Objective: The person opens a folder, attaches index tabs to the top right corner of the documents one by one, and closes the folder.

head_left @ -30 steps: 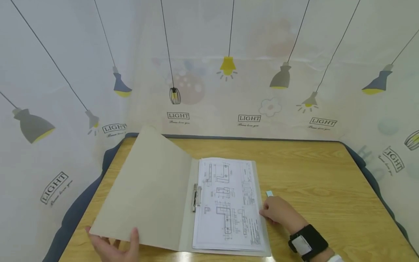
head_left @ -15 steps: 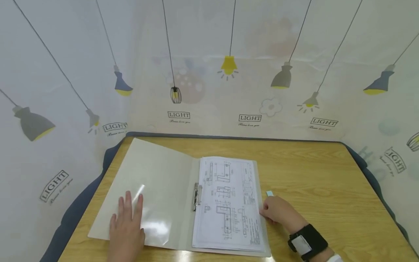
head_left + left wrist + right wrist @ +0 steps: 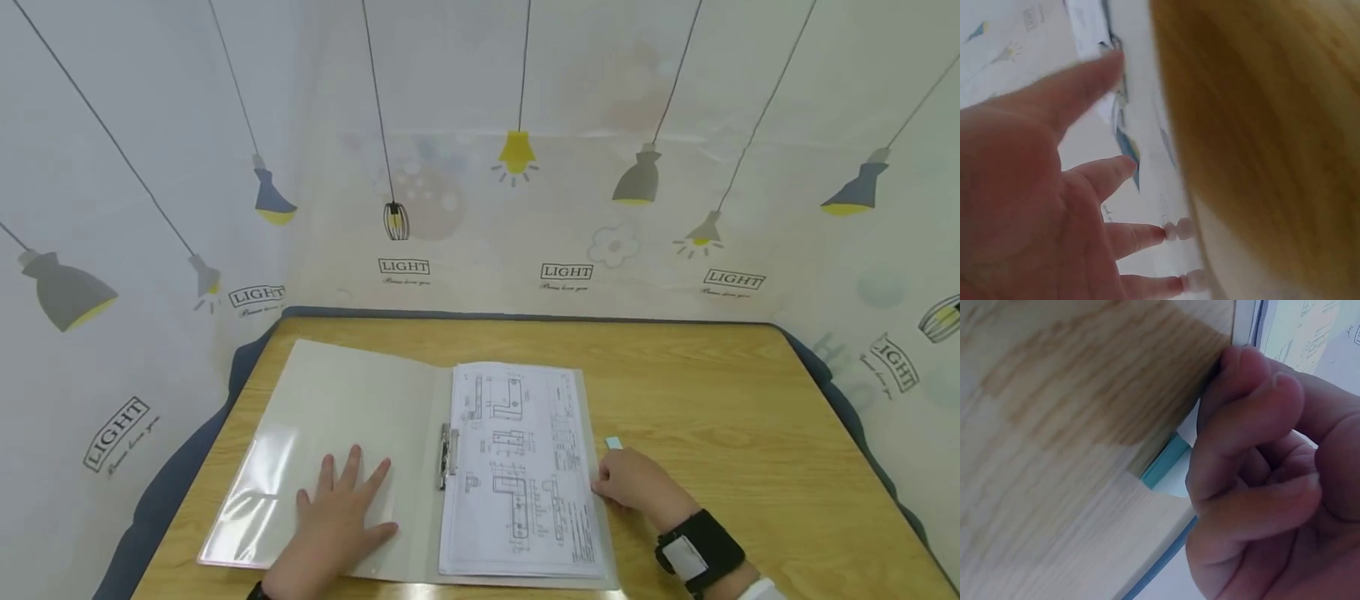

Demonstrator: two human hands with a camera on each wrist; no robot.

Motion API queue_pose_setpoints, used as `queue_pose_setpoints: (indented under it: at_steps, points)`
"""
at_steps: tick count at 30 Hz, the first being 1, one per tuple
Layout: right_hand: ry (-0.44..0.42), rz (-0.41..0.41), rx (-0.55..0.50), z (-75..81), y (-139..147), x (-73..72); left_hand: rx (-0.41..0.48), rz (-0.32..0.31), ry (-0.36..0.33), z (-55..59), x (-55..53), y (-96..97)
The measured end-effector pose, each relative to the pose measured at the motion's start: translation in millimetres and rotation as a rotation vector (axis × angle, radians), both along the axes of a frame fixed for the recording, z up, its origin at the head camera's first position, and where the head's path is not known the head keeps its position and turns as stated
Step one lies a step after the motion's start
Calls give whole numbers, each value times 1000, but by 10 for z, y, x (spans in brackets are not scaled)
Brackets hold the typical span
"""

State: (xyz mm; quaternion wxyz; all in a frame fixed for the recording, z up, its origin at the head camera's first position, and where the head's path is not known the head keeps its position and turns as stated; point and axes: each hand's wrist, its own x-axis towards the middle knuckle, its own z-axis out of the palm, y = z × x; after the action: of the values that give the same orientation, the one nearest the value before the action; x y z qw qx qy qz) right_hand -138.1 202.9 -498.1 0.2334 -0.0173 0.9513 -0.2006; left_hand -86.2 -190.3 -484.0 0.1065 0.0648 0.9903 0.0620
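A pale file folder [image 3: 375, 392] lies spread out on the wooden table, a metal clip [image 3: 447, 457] at its fold. White sheets with technical drawings [image 3: 517, 475] fill its right side. My left hand [image 3: 341, 508] rests on the left cover, fingers spread; in the left wrist view its fingertips [image 3: 1160, 232] meet their reflections in the glossy cover. My right hand [image 3: 637, 483] is curled at the folder's right edge; in the right wrist view thumb and forefinger close on that edge. Just past its knuckles lies a small light-blue and white block [image 3: 1169, 462], partly hidden by the hand.
The wooden table [image 3: 750, 433] has a dark blue edge along its back and sides. A pale cloth [image 3: 480, 208] printed with hanging lamps stands around it on three sides. A black band [image 3: 705, 550] sits on the right wrist.
The left cover has come down from raised to lying nearly flat. My left hand has let go of its corner and moved right onto its inner face. The right hand stays put.
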Motion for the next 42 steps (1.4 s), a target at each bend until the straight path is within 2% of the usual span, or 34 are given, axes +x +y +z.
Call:
queue_pose_setpoints:
  at_steps: [5, 10, 16, 19, 26, 29, 32, 37, 42]
  points:
    - [-12, -5, -7, 5, 4, 5, 57, 49, -82, -94, -51, 33]
    - [-3, 2, -19, 20, 5, 16, 65, 91, -188, -151, -132, 27]
    - [-2, 2, -36, 54, 5, 27, 65, 96, -204, -173, -167, 22]
    - [-3, 4, -37, 49, 10, 25, 59, 92, -174, -151, -171, 43]
    - [-13, -1, -42, 35, 10, 16, 10, 62, 65, -9, -169, 166]
    - [-11, -1, -46, 20, 7, 13, -51, 50, 115, 76, -171, 248]
    - [-15, -2, -45, 5, 2, 11, -72, 51, 140, 134, -177, 346]
    - [-20, -2, -35, 4, 10, 6, 13, 8, 166, 216, -214, 617]
    - [-28, -4, -30, 21, 22, 5, 108, -92, 103, 368, -280, 952]
